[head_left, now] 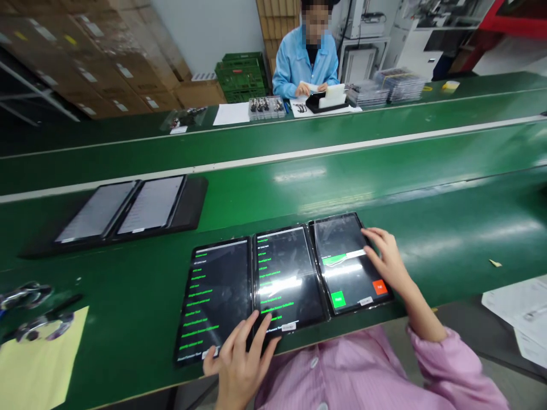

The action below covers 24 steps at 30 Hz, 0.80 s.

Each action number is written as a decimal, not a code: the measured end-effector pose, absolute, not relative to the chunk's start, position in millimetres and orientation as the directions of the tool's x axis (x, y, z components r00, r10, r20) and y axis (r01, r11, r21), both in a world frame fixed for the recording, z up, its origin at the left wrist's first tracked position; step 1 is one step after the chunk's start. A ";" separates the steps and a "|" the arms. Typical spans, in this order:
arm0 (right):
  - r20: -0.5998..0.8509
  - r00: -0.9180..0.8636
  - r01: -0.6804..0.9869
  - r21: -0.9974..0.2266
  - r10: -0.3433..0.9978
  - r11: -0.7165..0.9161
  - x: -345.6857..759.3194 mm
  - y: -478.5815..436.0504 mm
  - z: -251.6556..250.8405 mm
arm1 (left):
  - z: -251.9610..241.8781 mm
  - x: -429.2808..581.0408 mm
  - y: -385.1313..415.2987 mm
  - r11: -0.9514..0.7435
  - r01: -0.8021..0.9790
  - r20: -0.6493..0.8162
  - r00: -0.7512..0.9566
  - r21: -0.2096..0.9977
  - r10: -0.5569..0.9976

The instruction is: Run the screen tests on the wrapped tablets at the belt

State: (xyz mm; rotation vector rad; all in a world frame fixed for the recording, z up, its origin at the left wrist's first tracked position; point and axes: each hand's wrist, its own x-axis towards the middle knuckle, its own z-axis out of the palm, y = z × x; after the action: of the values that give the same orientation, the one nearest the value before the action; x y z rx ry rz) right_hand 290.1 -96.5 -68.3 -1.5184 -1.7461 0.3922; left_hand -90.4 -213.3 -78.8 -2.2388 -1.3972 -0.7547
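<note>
Three tablets lie side by side on the green bench in front of me. Lines of green text fill the left tablet and the middle tablet. A green button and a red button glow low on the right tablet. My left hand rests with fingers spread over the lower edges of the left and middle tablets. Stretched fingers of my right hand reach over the right edge of the right tablet; its thumb is not clearly visible.
Farther left, two more tablets lie on a dark mat. Yellow paper and rolls of tape are at the near left. White papers lie at the right. Across the bench, a co-worker handles something white.
</note>
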 end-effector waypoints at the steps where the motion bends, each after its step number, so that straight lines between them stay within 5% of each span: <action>1: 0.288 0.117 0.621 -0.768 0.950 0.157 296.0 -79.2 -75.1 | -74.6 -92.9 -211.4 -0.425 0.904 0.608 0.360 -0.041 0.707; 4: 0.179 0.225 0.455 -0.889 0.958 0.059 303.4 -41.5 -92.2 | -57.2 -106.2 -196.6 -0.416 0.909 0.523 0.346 0.020 0.779; 10: 0.191 0.272 0.384 -0.920 0.943 0.076 300.0 -35.6 -106.4 | -28.3 -129.7 -115.1 -0.241 0.969 0.447 0.195 0.047 0.873; 18: 0.230 0.301 0.400 -0.912 0.925 0.096 303.3 -33.5 -111.2 | -12.6 -107.0 -8.6 -0.194 0.977 -0.108 0.204 0.093 0.973; 24: 0.200 0.312 0.342 -0.936 0.929 0.086 301.1 -34.9 -116.9 | -11.0 -103.8 -12.3 -0.148 0.989 -0.104 0.148 0.011 0.983</action>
State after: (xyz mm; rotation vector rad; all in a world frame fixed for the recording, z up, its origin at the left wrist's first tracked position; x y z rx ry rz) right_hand 301.1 -34.9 -116.9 -1.4723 -1.2342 0.6666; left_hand -103.8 -12.3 -11.0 -2.4366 -2.0980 0.1157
